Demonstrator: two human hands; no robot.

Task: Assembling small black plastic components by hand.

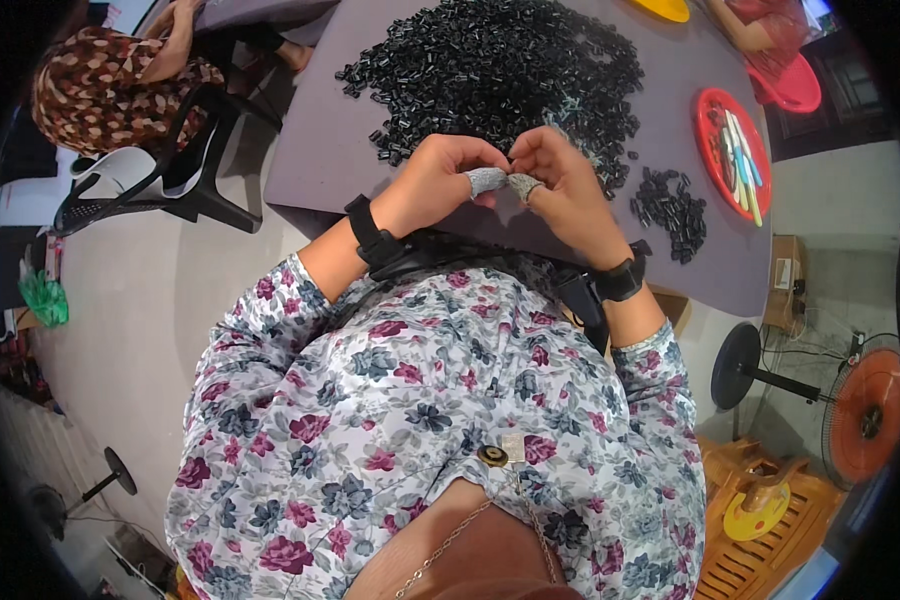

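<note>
Nearest is the wearer's one floral shirt. Beyond it are two hands, their thumb tips meeting or nearly so, each with one grey finger cover. The left hand has its fingers bent in towards the thumb; the right hand is curled much the same. I cannot tell whether either holds a piece. Each wrist bears one black strap.

Both hands are over the near edge of one purple-grey bench, hiding part of its front. Small black pieces, too many to count, lie in two heaps: a large heap just past the hands and a small heap to the right. Right of that is one red basket with several light-handled tools; they overlap, so the number is unclear.

Farther off are one orange-bladed fan, one carton whose label is too small to read, one black chair and parts of two other people.
</note>
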